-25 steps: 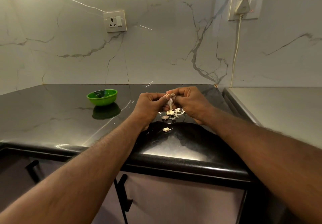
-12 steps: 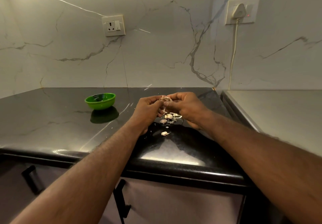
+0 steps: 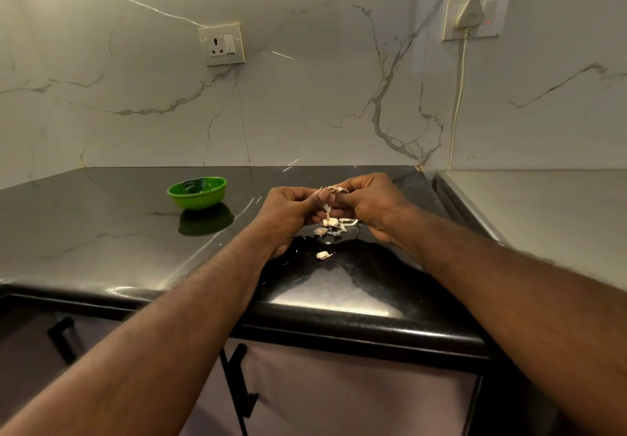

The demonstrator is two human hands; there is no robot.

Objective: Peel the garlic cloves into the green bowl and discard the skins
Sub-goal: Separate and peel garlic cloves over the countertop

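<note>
1. Sitting well off to the left on the black countertop (image 3: 101,232), the green bowl (image 3: 196,192) stands upright above its own dark reflection. What lies inside it cannot be made out.
2. On the marbled wall behind the bowl is a white wall socket (image 3: 221,44).
3. Right of the bowl, the left hand (image 3: 288,218) is raised above the counter, its fingers curled and its thumb and fingertips pinching one side of a garlic clove (image 3: 330,193).
4. That clove is small and mostly hidden by the fingers. Brownish papery skin flares off its top, and a pale strip of skin (image 3: 328,211) dangles below it.
5. The right hand (image 3: 369,205) meets the left and pinches the clove's other side with curled fingers, so both hands grasp the same clove.
6. Directly beneath the hands, a little heap of pale cloves and curled skins (image 3: 334,224) lies on the countertop. One more clove (image 3: 322,255) lies apart from it, nearer the counter's front edge.
7. Farther right, a white plug (image 3: 468,13) sits in a second socket and its cord (image 3: 458,103) runs down the wall to a grey steel surface (image 3: 543,218) that adjoins the countertop.
8. Below the counter edge, black cabinet handles (image 3: 237,378) show between the forearms.
</note>
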